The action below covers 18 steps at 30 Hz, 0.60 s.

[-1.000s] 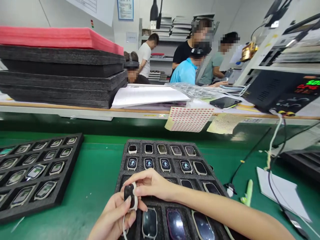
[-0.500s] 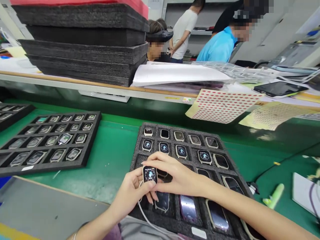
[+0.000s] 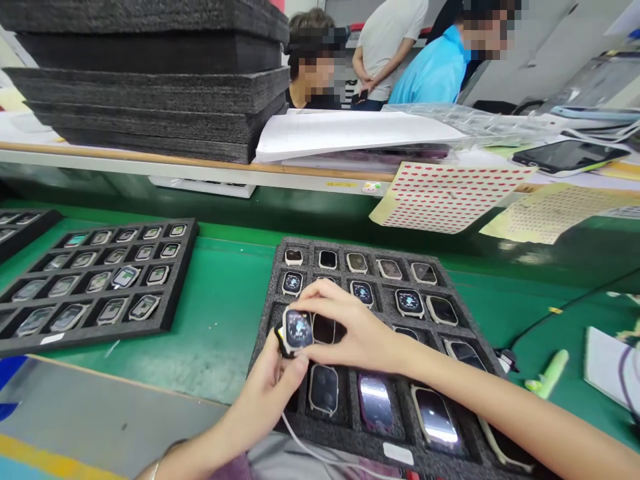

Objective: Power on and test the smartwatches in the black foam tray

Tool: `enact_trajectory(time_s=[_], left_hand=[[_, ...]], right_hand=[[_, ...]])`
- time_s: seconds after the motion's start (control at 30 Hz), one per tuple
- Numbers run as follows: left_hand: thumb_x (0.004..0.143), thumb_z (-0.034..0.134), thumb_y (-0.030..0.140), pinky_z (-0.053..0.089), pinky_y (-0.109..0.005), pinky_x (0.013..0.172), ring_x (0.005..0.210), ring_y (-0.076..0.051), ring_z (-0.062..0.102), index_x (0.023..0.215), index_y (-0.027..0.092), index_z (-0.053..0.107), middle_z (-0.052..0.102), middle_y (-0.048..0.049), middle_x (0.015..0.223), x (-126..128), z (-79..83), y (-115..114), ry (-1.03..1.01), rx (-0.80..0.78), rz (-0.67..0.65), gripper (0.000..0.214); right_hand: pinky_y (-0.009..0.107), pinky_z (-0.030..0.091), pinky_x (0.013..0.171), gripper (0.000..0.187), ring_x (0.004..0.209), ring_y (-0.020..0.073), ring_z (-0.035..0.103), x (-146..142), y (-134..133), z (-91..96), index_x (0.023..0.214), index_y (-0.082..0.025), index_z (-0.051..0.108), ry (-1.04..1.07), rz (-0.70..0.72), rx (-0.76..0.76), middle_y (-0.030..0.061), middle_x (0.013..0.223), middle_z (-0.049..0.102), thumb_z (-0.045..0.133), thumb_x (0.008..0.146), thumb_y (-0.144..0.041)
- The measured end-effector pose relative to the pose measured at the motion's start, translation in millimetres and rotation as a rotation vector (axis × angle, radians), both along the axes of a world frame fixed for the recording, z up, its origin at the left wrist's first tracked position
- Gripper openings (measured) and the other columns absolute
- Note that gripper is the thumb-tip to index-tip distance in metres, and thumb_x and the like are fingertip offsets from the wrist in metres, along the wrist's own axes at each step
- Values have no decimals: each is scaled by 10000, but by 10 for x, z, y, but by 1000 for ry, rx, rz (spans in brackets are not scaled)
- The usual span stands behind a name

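Note:
A smartwatch body (image 3: 299, 329) without a strap, its screen lit with a clock face, is pinched at its edges by my right hand (image 3: 345, 323). Just below and left of it, my left hand (image 3: 273, 373) is closed on the black end of a charging cable (image 3: 281, 339), close behind the watch. The white cord (image 3: 295, 437) hangs from that hand toward my lap. Beneath both hands lies a black foam tray (image 3: 345, 417) with watch bodies in its pockets, several with lit faces. My right hand partly covers some pockets.
Another foam tray of watches (image 3: 180, 287) lies to the left on the green bench (image 3: 225, 287). Stacked foam trays (image 3: 160, 93), papers (image 3: 350, 133) and a phone (image 3: 570, 157) rest on the shelf ahead. A black cable (image 3: 545, 313) runs at right. Several people are beyond the shelf.
The watch has risen slightly and tilted, and a black piece now shows at its left edge. My left fingers have drawn down and away from the watch's side.

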<state>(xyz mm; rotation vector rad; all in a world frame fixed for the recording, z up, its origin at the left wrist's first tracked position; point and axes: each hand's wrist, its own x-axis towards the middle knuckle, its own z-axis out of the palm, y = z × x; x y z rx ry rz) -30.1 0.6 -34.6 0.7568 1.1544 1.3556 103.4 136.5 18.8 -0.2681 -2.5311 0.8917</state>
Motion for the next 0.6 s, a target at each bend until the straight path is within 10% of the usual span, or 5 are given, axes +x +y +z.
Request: enact_trajectory(time_s=[0.23,0.6], left_hand=[[868,587,417,257,-168,426,434,-60,301,1024,192,550,419,73,538,-79,23,-60,-80,56,272,276],[860,611,304,279,-152,405,460,-44,335,1036,208,538,515,37,686,-111,74,-101,-98,15,277,213]], right_hand=[[387,474,886,358,965,224,562,-174,92,-280,1163,-143,585,-100,-146,-18,86,1011,580,666,847,-291],[426,452,831,338,979,271,536,-197,-25,-327,1121,-90,592,-345,-30,324,132,1046,613,662,861,-295]])
